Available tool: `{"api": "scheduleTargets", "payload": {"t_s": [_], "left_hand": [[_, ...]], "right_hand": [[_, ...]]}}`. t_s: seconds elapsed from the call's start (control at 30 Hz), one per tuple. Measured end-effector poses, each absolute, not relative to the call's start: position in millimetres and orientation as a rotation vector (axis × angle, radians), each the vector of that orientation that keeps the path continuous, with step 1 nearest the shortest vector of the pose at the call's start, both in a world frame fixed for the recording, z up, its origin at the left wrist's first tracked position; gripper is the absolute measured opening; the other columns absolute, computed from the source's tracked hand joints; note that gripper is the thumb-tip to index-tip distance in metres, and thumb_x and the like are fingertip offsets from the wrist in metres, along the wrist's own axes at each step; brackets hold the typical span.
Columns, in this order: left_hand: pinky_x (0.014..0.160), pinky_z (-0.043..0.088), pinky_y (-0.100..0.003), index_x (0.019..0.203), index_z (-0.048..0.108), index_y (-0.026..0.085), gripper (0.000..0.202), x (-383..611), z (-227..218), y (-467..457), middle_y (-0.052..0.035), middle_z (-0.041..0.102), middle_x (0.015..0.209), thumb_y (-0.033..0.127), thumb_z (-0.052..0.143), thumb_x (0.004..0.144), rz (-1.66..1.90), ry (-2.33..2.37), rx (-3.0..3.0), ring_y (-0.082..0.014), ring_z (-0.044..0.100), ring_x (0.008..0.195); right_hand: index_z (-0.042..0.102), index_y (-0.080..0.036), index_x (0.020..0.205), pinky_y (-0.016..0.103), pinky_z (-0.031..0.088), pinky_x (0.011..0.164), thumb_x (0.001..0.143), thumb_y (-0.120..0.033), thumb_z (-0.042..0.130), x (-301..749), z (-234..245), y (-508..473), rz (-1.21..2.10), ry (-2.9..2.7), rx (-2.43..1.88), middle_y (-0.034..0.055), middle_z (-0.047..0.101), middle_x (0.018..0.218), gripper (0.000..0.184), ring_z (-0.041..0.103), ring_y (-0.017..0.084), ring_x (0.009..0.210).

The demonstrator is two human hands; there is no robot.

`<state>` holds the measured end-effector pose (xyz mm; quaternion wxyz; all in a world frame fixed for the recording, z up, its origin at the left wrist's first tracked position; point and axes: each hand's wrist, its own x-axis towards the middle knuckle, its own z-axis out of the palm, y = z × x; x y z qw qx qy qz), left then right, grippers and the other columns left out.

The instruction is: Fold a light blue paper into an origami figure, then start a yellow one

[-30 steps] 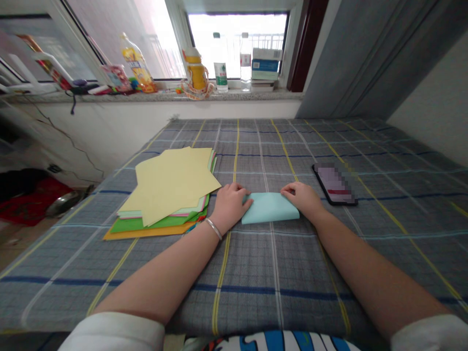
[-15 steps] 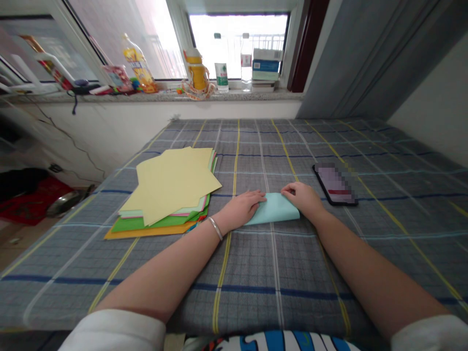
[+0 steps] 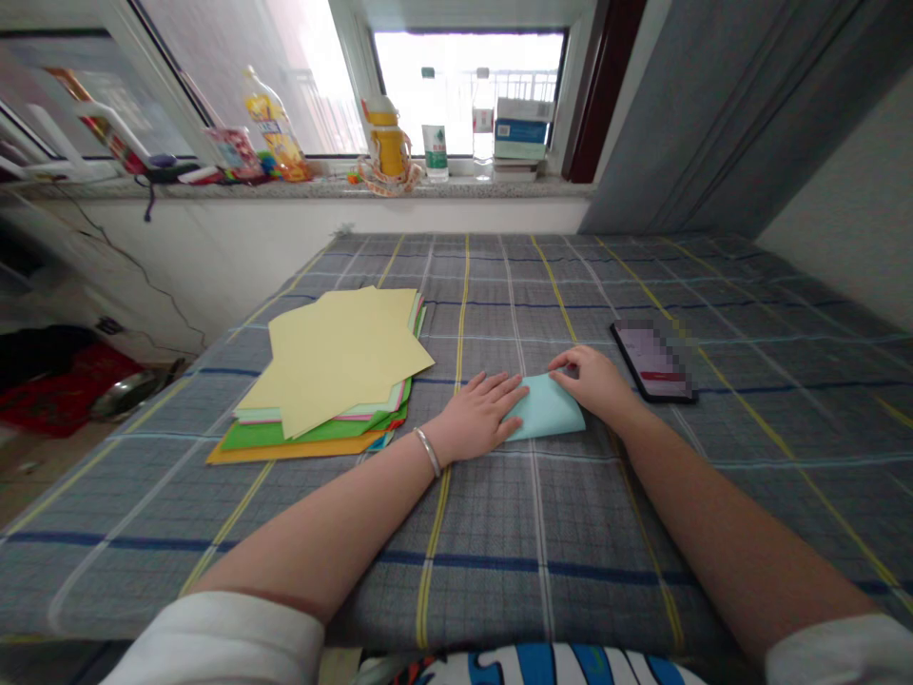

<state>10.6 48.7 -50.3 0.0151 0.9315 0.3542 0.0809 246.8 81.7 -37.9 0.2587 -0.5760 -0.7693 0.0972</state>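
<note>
A light blue sheet of paper point(image 3: 548, 407), folded over, lies on the plaid cloth in front of me. My left hand point(image 3: 479, 416) rests flat on its left part with the fingers stretched out, covering that end. At the paper's far right corner, my right hand point(image 3: 586, 379) pinches the edge between thumb and forefinger. To the left is a stack of coloured paper, with pale yellow sheets point(image 3: 342, 352) on top and green and orange ones below.
A phone point(image 3: 652, 362) lies on the plaid cloth point(image 3: 492, 533) to the right of my right hand. Along the windowsill point(image 3: 320, 189) stand a yellow drinking bottle point(image 3: 387, 143), a juice bottle point(image 3: 277, 128), a clear water bottle point(image 3: 483, 124), a tube point(image 3: 435, 152) and stacked boxes point(image 3: 523, 133).
My left hand has flattened and its fingers have spread over the paper's left part. The right hand keeps its pinch at the far corner, that edge now slightly higher.
</note>
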Motion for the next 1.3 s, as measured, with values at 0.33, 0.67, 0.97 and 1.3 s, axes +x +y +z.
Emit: {"api": "scheduleTargets", "payload": {"t_s": [0.33,0.67,0.97,1.3], "left_hand": [[0.114,0.021,-0.046,0.144,0.032,0.014,0.057,13.9,-51.7,46.7,-0.0110,0.035,0.149,0.047,0.025,0.098,0.261,1.129,2.921,-0.0238,0.029,0.140],[0.116,0.013,-0.048,0.148,0.019,0.013,0.076,7.8,-44.6,50.1,-0.0121,0.022,0.154,0.061,0.035,0.092,0.112,1.084,2.844,-0.0248,0.019,0.144],[0.115,0.009,-0.053,0.149,0.018,0.015,0.088,-4.0,-35.2,49.6,-0.0126,0.017,0.155,0.067,0.046,0.084,-0.060,1.185,2.751,-0.0286,0.010,0.145],[0.115,0.006,-0.054,0.150,0.010,0.016,0.098,-25.7,-20.3,52.9,-0.0087,0.005,0.158,0.063,0.057,0.078,-0.228,1.269,2.567,-0.0310,-0.001,0.145]], "right_hand": [[0.038,-0.015,0.143,0.046,0.030,0.112,0.091,-0.037,0.044,212.8,-44.9,47.5,0.318,-2.620,-1.230,0.0122,0.034,0.151,0.057,0.029,0.025,0.139],[0.018,-0.013,0.151,0.047,0.016,0.117,0.088,-0.055,0.041,223.6,-53.9,51.0,0.337,-2.734,-1.329,0.0118,0.017,0.156,0.079,0.012,0.025,0.144],[0.020,-0.016,0.151,0.049,0.015,0.116,0.075,-0.065,0.056,229.4,-46.2,52.7,0.367,-2.772,-1.402,0.0121,0.016,0.157,0.097,0.010,0.029,0.144],[0.003,-0.011,0.152,0.050,0.015,0.116,0.072,-0.064,0.057,243.2,-45.3,48.5,0.444,-2.683,-1.628,0.0171,0.012,0.157,0.110,0.008,0.033,0.143]]}}
